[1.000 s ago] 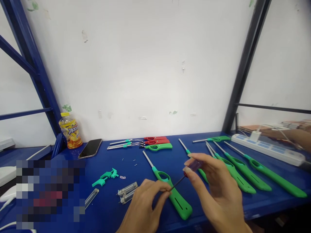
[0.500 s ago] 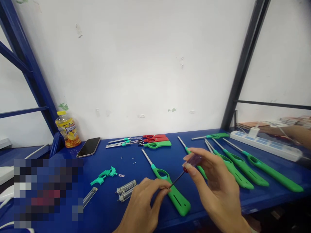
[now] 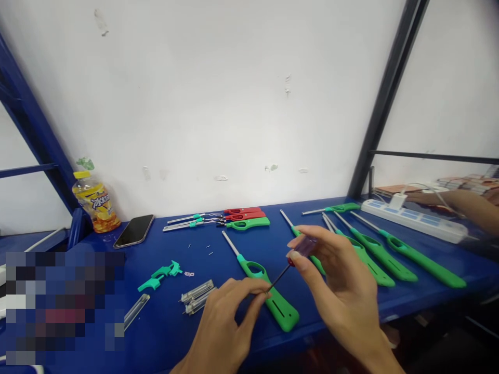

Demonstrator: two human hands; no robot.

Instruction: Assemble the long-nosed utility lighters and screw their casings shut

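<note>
My right hand (image 3: 339,285) grips the clear handle of a small screwdriver (image 3: 279,277), whose thin dark shaft slants down to the left. At its tip, the thumb and forefinger of my left hand (image 3: 234,317) are pinched together; whatever else they hold is too small to make out. Beneath both hands lies a green lighter (image 3: 284,309) on the blue table (image 3: 156,332). Left of my left hand are clear fuel tanks (image 3: 197,292), teal plastic parts (image 3: 161,276) and tiny metal pins (image 3: 211,253).
Several green lighters (image 3: 424,259) lie on the right, before a white power strip (image 3: 413,221). Opened red lighters (image 3: 245,214) lie at the back. A phone (image 3: 134,231) and a bottle (image 3: 97,205) stand at left. Another person's arm (image 3: 456,202) shows at far right.
The whole view has shifted, so table items appear slightly farther left and higher. Both hands keep nearly the same pose, with the screwdriver tip still at my left fingertips.
</note>
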